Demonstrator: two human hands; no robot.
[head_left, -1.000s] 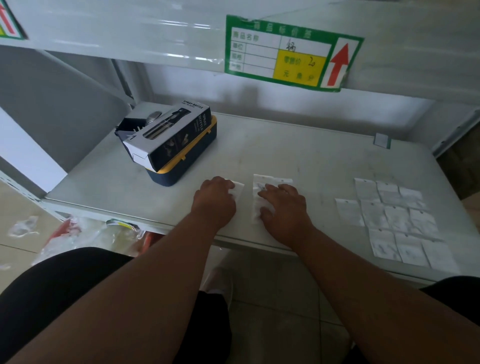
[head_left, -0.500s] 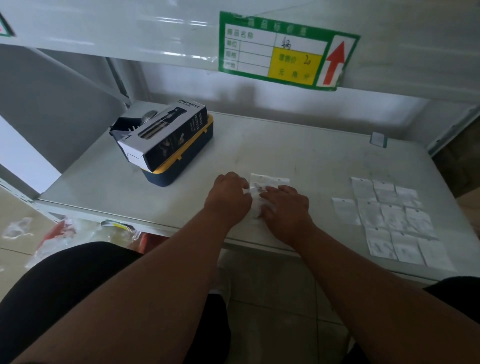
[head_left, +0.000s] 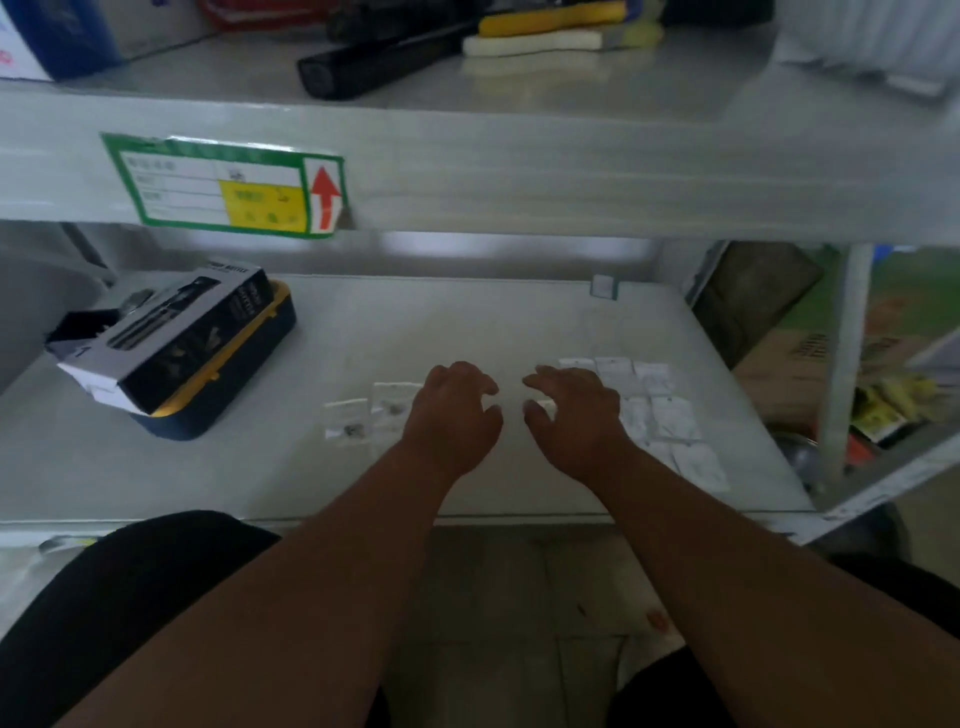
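Left of the packet grid (head_left: 670, 415), on the shelf (head_left: 363, 332), two loose packets (head_left: 393, 405) are recorded, long axes front-to-back. The left grip (head_left: 452, 410), released and empty, is judged nearer them; the right grip (head_left: 574, 413), likewise released, overlaps the grid.

Bare forearms, no sleeves in view, seemingly black trousers, unadorned hands (head_left: 452, 410)

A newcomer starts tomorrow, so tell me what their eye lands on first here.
The green-bordered paper price label with its yellow field and red arrow, stuck on the upper shelf front edge. Below, the left hand and right hand reach mid-shelf between small clear plastic packets. A black cardboard box lies far left.
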